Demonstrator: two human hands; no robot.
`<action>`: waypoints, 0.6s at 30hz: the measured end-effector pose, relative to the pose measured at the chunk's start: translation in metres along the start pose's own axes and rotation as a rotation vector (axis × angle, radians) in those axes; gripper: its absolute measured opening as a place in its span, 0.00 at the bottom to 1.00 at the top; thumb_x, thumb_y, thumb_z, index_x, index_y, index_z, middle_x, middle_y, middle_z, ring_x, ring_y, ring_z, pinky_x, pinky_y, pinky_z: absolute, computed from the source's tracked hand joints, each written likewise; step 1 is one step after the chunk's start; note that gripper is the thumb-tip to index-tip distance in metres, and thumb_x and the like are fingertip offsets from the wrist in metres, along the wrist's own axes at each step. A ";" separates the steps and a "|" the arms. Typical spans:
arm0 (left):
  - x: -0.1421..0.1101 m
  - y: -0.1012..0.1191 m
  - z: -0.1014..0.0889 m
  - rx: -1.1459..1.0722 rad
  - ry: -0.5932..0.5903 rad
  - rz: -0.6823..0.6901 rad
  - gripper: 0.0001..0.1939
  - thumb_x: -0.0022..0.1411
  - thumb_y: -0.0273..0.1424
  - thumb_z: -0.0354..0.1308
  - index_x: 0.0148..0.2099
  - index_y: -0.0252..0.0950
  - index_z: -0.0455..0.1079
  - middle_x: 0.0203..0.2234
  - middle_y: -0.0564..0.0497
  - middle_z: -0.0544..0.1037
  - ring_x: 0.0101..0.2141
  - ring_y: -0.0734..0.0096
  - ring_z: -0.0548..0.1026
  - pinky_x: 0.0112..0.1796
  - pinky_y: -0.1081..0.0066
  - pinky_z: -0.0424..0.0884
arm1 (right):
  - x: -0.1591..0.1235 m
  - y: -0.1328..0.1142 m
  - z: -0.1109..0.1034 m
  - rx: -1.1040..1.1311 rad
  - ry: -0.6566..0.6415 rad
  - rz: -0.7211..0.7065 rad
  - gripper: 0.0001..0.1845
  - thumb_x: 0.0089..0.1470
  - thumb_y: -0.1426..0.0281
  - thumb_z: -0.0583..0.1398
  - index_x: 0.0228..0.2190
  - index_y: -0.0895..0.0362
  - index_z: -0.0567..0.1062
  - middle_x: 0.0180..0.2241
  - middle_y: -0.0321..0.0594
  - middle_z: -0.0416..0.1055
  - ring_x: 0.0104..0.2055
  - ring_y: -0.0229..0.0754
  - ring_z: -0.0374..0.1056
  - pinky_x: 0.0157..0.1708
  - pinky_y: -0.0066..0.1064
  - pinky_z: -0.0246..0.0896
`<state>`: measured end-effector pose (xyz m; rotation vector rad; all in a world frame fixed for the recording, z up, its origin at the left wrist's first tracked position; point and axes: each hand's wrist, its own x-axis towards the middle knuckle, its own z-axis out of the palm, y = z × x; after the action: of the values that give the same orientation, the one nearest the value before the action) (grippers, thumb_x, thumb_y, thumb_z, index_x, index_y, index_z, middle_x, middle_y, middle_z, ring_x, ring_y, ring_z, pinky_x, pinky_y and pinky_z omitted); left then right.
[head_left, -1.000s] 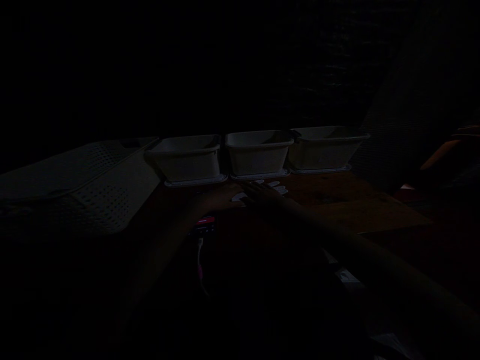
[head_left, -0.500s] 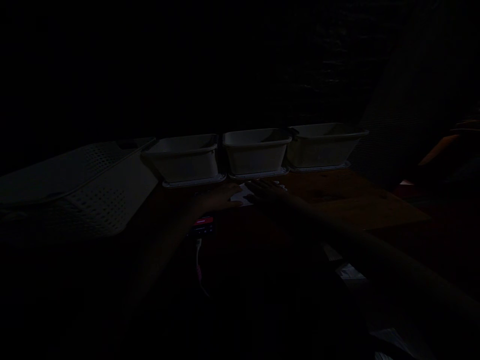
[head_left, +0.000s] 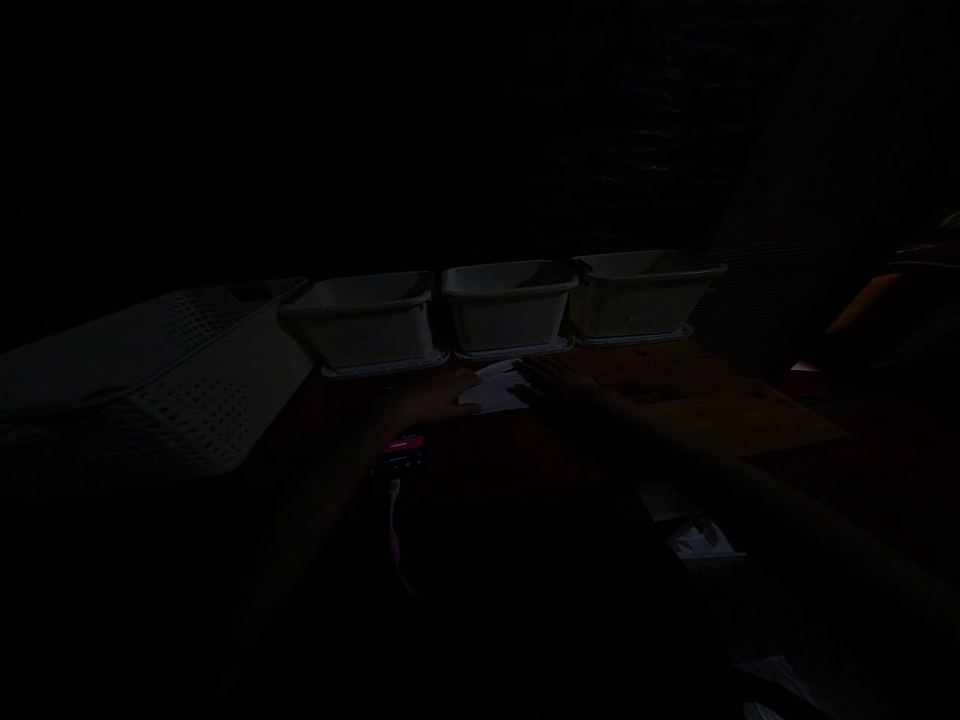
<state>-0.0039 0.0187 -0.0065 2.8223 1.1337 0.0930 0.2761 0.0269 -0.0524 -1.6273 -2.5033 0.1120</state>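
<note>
The scene is very dark. My left hand (head_left: 435,397) and my right hand (head_left: 559,383) both reach forward over a brown table (head_left: 697,410) and meet at a small pile of white flat pieces (head_left: 496,392), just in front of the middle of three pale rectangular tubs (head_left: 506,305). My left hand touches the pile's left edge. My right hand lies at its right edge, fingers seemingly stretched flat. The dimness hides whether either hand grips a piece.
A pale perforated basket (head_left: 165,385) lies tilted at the left. The left tub (head_left: 367,320) and right tub (head_left: 637,295) flank the middle one. A small device with a red display (head_left: 405,450) and a cable sits near me. Another person's arm (head_left: 862,310) shows at the far right.
My left hand has come forward to the white pieces. The pieces, spread out before, now lie gathered in one pile between both hands. My right hand shifted slightly right.
</note>
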 end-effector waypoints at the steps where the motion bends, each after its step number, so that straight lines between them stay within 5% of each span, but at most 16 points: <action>1: 0.000 0.000 0.000 0.002 0.004 0.009 0.25 0.71 0.40 0.58 0.65 0.33 0.65 0.64 0.40 0.67 0.61 0.59 0.68 0.58 0.66 0.65 | 0.000 0.001 0.000 0.002 0.001 -0.005 0.42 0.67 0.46 0.44 0.73 0.56 0.53 0.74 0.46 0.44 0.76 0.55 0.42 0.72 0.52 0.42; 12: 0.000 0.001 0.000 0.004 0.011 0.022 0.23 0.72 0.39 0.57 0.65 0.36 0.65 0.65 0.42 0.67 0.61 0.61 0.67 0.59 0.67 0.63 | 0.005 0.009 0.005 -0.027 -0.006 -0.018 0.42 0.67 0.46 0.44 0.73 0.54 0.52 0.75 0.46 0.43 0.76 0.56 0.43 0.71 0.55 0.42; 18: 0.001 0.003 -0.001 0.008 -0.031 -0.008 0.25 0.72 0.37 0.57 0.66 0.32 0.64 0.66 0.40 0.66 0.63 0.60 0.66 0.61 0.68 0.61 | -0.016 0.006 -0.008 -0.123 0.010 -0.147 0.33 0.66 0.55 0.51 0.69 0.46 0.61 0.73 0.42 0.49 0.75 0.58 0.45 0.71 0.58 0.42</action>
<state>-0.0010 0.0173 -0.0051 2.8154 1.1411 0.0445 0.2897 0.0143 -0.0467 -1.4744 -2.6598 -0.0682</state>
